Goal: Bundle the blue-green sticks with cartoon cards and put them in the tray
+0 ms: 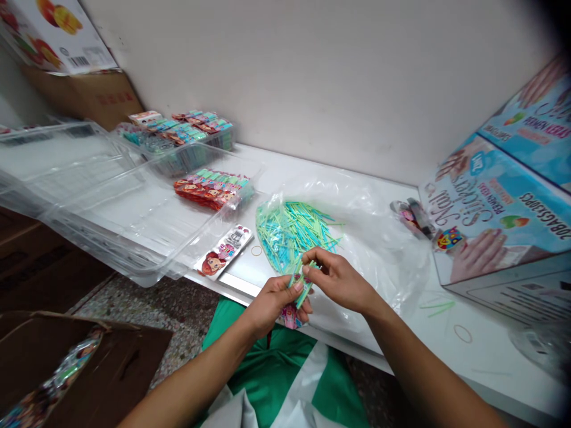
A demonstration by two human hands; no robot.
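My left hand (281,300) is closed around a small pink printed packet (292,318) and thin green sticks (305,290) at its upper end, above the table's front edge. My right hand (339,279) pinches at the top of those sticks, its thumb and fingertips close to the left thumb. Whether the sticks lie in or on the packet, I cannot tell. Just beyond the hands, a loose heap of green and blue sticks (297,229) spills from a clear plastic bag (379,232). A printed card (227,252) with a red-haired cartoon figure lies left of the heap.
A clear tray (151,276) at left holds a row of red packets (212,189); another filled clear container (223,138) stands behind. Blue printed boxes (504,208) stand at right. Rubber bands (463,333) and stray sticks (437,308) lie near them. Below left is an open carton (134,356).
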